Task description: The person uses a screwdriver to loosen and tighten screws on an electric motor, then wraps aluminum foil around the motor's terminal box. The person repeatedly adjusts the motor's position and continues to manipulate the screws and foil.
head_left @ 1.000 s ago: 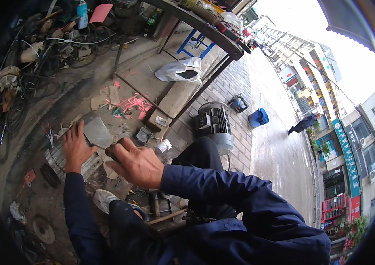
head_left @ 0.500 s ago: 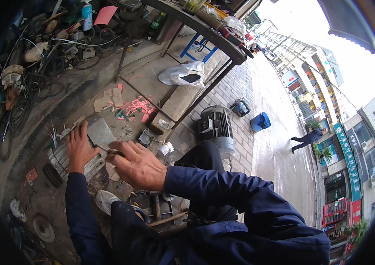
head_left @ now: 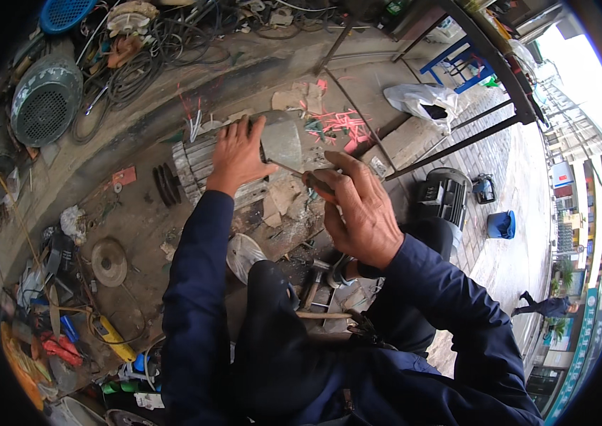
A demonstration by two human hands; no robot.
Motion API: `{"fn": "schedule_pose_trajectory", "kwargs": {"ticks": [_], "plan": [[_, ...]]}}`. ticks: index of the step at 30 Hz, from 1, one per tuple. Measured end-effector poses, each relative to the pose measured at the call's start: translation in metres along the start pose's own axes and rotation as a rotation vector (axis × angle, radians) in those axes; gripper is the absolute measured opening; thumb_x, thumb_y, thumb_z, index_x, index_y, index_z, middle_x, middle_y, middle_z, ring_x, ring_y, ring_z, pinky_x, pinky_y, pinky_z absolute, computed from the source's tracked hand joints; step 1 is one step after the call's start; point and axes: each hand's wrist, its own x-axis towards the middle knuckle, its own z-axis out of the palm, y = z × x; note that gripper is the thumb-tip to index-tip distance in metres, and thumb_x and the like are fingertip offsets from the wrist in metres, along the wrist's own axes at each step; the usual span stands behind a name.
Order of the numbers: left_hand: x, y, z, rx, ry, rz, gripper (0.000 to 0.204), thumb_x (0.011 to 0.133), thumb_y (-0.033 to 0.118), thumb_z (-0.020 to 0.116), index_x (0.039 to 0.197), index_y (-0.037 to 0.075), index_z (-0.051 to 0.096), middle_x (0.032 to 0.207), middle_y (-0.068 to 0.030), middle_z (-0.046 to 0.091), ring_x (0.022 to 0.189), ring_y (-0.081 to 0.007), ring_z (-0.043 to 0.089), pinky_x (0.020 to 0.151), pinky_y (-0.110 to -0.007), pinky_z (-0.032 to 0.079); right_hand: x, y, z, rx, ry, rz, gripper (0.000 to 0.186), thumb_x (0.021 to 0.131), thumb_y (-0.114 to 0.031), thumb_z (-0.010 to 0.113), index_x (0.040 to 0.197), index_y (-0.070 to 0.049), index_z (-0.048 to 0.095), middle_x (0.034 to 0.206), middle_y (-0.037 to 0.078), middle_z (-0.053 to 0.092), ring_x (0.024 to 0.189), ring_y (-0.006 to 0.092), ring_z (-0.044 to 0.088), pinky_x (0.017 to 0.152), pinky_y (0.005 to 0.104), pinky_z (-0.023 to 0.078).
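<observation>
A grey finned motor housing point(head_left: 194, 167) lies on its side on the dirty ground in front of me. My left hand point(head_left: 236, 155) rests over its top, fingers spread and thumb stretched toward the housing's end. A smooth grey curved piece point(head_left: 284, 142) shows at that end, beyond my fingers. My right hand point(head_left: 363, 213) is closed around a tool with a thin metal shaft, which looks like a screwdriver point(head_left: 288, 168). Its shaft points left to the housing's end, close to my left thumb. Whether the tip touches the housing I cannot tell.
Pink strips point(head_left: 340, 124) and cardboard scraps litter the ground past the housing. A hammer point(head_left: 313, 284) lies by my feet. A black motor point(head_left: 445, 195), a blue bucket point(head_left: 501, 224) and a metal-framed table point(head_left: 485, 42) stand to the right. Cables and parts crowd the left.
My view has swung left, so the scene sits further right and more of the left ground shows. My right hand has drawn back slightly from the housing, exposing more of the tool's shaft.
</observation>
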Motion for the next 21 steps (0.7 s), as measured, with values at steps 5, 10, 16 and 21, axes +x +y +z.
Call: {"fn": "schedule_pose_trajectory", "kwargs": {"ticks": [5, 10, 16, 21], "plan": [[-0.0017, 0.0016, 0.0009, 0.017, 0.017, 0.010, 0.115, 0.070, 0.057, 0.088, 0.163, 0.013, 0.037, 0.159, -0.0259, 0.047, 0.144, -0.0432, 0.047, 0.122, -0.054, 0.033, 0.0034, -0.0051, -0.0061, -0.058, -0.244, 0.324, 0.026, 0.096, -0.014, 0.073, 0.120, -0.007, 0.067, 0.111, 0.012, 0.069, 0.086, 0.0346, 0.072, 0.069, 0.0436, 0.059], [0.0002, -0.0008, 0.0023, -0.008, 0.022, 0.011, 0.119, 0.066, 0.059, 0.087, 0.163, 0.013, 0.036, 0.160, -0.0263, 0.046, 0.144, -0.0447, 0.048, 0.121, -0.055, 0.034, 0.0022, -0.0024, -0.0026, 0.015, -0.139, 0.168, 0.028, 0.095, -0.008, 0.070, 0.123, -0.006, 0.064, 0.117, 0.015, 0.068, 0.087, 0.0367, 0.072, 0.069, 0.0442, 0.059], [-0.0030, 0.0010, 0.0027, -0.006, 0.089, 0.028, 0.115, 0.067, 0.056, 0.089, 0.161, 0.012, 0.039, 0.156, -0.0257, 0.049, 0.141, -0.0432, 0.050, 0.119, -0.054, 0.037, -0.0019, -0.0014, -0.0080, -0.048, -0.131, 0.098, 0.032, 0.093, -0.005, 0.070, 0.125, -0.005, 0.064, 0.116, 0.017, 0.067, 0.096, 0.0393, 0.070, 0.078, 0.0455, 0.058], [-0.0034, 0.0010, 0.0026, 0.009, 0.115, 0.041, 0.113, 0.068, 0.055, 0.090, 0.160, 0.012, 0.040, 0.154, -0.0252, 0.050, 0.140, -0.0417, 0.050, 0.118, -0.053, 0.038, -0.0031, -0.0008, -0.0076, 0.048, -0.244, 0.363, 0.039, 0.091, -0.003, 0.070, 0.129, -0.002, 0.062, 0.124, 0.022, 0.062, 0.103, 0.0428, 0.069, 0.084, 0.0457, 0.058]]}}
